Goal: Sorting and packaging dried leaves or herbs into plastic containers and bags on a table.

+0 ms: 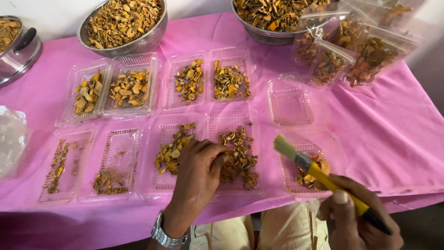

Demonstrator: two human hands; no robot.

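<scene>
the left hand (196, 171), a metal watch (163, 235) on its wrist, rests low in the middle of the frame over a clear plastic tray (233, 155) of dried orange-yellow pieces (238, 157). its fingers (217, 155) are curled in and touching the pieces; whether they actually pinch one cannot be told. the right hand (356, 217), at the lower right, has its fingers closed round the yellow handle of a paintbrush (319, 176), whose pale bristles point up and left above another tray (307, 169) holding a few pieces. more clear trays lie in two rows on the pink cloth (393, 129) covering the worktop: those in the upper row hold yellow slices, the two at the lower left hold only dark crumbs, and one tray (290, 101) right of centre holds nothing. two steel bowls (125, 23) heaped with the same dried pieces stand along the top edge, and filled clear bags (356, 51) lie at the upper right. a metal pot (16, 46) sits at the upper left.
</scene>
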